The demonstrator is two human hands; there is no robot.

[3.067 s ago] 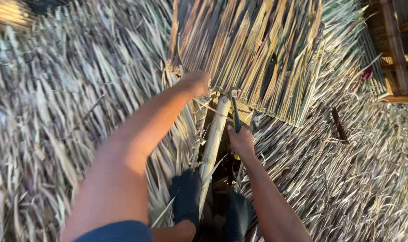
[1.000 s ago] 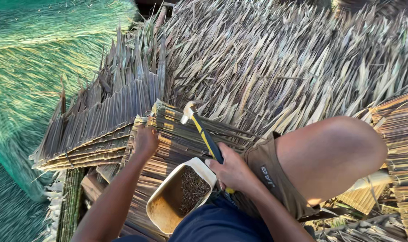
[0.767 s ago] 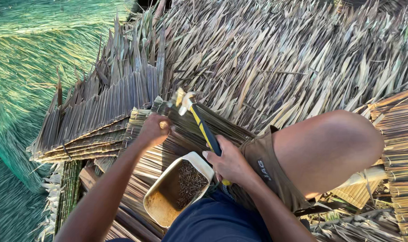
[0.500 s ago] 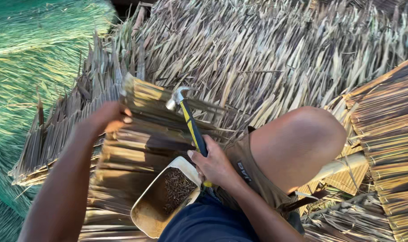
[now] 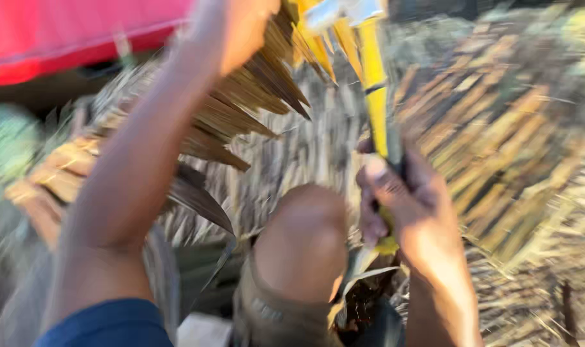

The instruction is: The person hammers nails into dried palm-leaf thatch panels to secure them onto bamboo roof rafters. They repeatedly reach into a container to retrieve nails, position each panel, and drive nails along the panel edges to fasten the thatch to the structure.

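The view is now blurred by a swing of the head, and the hammer (image 5: 376, 96) is raised higher than half a second ago, its yellow handle gripped tight in the right hand (image 5: 402, 205). The left hand (image 5: 241, 32) is closed on the dried palm-leaf thatch panel (image 5: 254, 109) at far left, above the knee (image 5: 302, 238).

I see no packages, labels, signs or screens from here; the blurred view holds nothing of that kind, near or far, left or right.
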